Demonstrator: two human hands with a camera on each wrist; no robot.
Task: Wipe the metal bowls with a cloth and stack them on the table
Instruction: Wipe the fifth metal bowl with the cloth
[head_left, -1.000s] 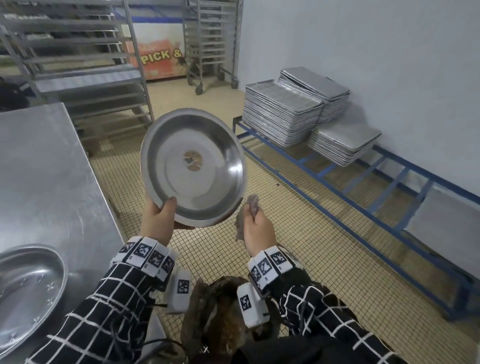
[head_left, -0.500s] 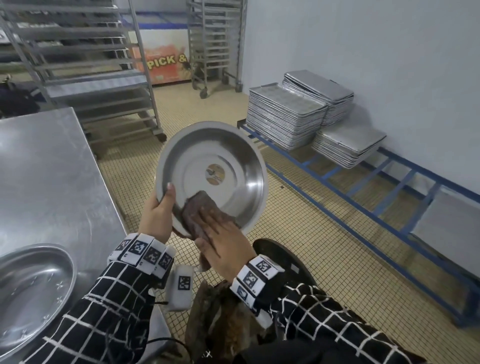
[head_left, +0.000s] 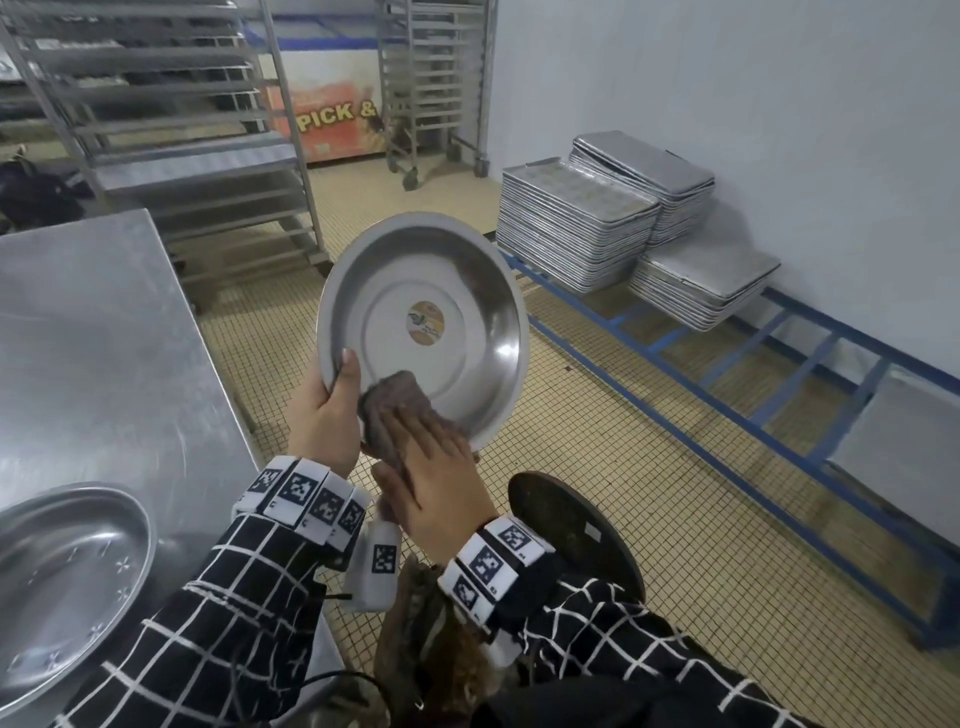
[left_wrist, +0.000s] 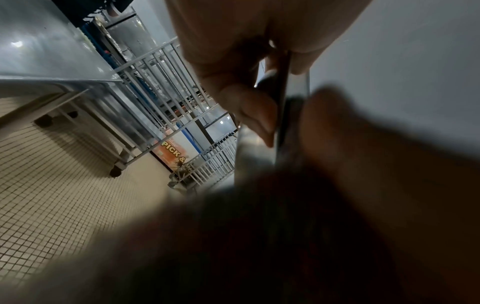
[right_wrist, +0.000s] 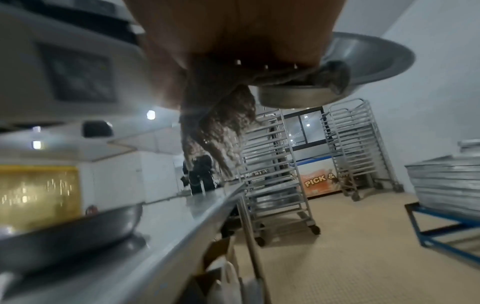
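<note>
A round metal bowl (head_left: 452, 291) with a sticker in its middle is held tilted up above the tiled floor, its inside facing me. My left hand (head_left: 324, 410) grips its lower left rim, thumb inside; in the left wrist view the fingers (left_wrist: 246, 107) pinch the thin rim (left_wrist: 281, 115). My right hand (head_left: 436, 467) lies flat with straight fingers on a brown cloth (head_left: 392, 400), pressing it against the bowl's lower inside. The cloth (right_wrist: 215, 127) hangs down under the palm beside the bowl (right_wrist: 363, 61). A second metal bowl (head_left: 62, 582) sits on the steel table (head_left: 93, 338) at lower left.
Wheeled tray racks (head_left: 197, 130) stand behind the table. Stacks of metal trays (head_left: 576, 218) rest on a low blue frame (head_left: 727, 395) along the right wall. A dark round disc (head_left: 576, 530) lies by my right forearm. Tiled floor runs between table and frame.
My right hand has brought the cloth from beside the bowl's lower right rim onto its inside and flattened on it. The bowl has shifted slightly right in my left hand.
</note>
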